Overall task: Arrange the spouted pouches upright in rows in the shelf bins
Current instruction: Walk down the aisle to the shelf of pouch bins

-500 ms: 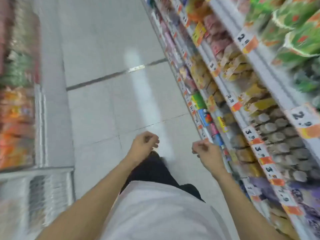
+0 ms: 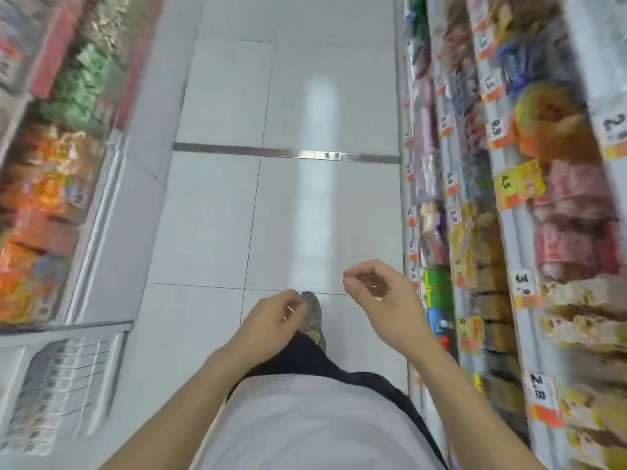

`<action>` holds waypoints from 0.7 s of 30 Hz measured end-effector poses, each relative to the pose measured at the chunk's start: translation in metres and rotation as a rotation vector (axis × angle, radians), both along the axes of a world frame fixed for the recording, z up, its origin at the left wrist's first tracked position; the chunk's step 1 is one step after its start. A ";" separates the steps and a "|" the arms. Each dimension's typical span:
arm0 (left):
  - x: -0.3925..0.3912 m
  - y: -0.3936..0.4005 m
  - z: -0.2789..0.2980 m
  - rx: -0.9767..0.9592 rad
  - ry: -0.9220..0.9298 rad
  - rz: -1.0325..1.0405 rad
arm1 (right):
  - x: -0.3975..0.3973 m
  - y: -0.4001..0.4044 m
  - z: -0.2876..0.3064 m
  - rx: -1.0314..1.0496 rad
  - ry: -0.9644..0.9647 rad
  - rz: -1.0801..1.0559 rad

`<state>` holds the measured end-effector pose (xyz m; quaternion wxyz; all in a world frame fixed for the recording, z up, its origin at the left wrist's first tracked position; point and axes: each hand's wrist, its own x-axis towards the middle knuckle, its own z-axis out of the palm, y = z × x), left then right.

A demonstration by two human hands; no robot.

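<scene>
I stand in a shop aisle and look down at both hands, held in front of my waist over the floor. My left hand (image 2: 271, 320) has loosely curled fingers and holds nothing. My right hand (image 2: 380, 300), a little higher and nearer the shelves (image 2: 509, 232) on the right, is also loosely curled and empty. The shelves carry blurred packets behind price tags. I cannot pick out any spouted pouches or shelf bins in the blur.
White floor tiles (image 2: 288, 215) run ahead down the aisle, crossed by a metal strip (image 2: 288, 154). A low display case (image 2: 51, 198) with colourful packets lines the left side. My shoe (image 2: 314, 317) shows below my left hand.
The view has swung to look straight down the aisle. Both hands stay empty, and the right one has lifted slightly toward the shelves.
</scene>
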<state>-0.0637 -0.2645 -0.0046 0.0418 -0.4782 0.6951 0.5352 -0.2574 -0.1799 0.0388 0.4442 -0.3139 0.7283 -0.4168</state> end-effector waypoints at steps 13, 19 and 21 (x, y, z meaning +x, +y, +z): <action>-0.200 -0.319 0.026 -0.014 0.144 0.105 | -0.179 -0.256 0.010 0.048 0.135 0.078; -0.285 -0.446 0.031 -0.059 0.108 0.157 | -0.293 -0.419 0.007 0.028 0.120 0.120; -0.305 -0.490 0.035 -0.065 0.090 0.150 | -0.325 -0.478 0.013 0.016 0.085 0.112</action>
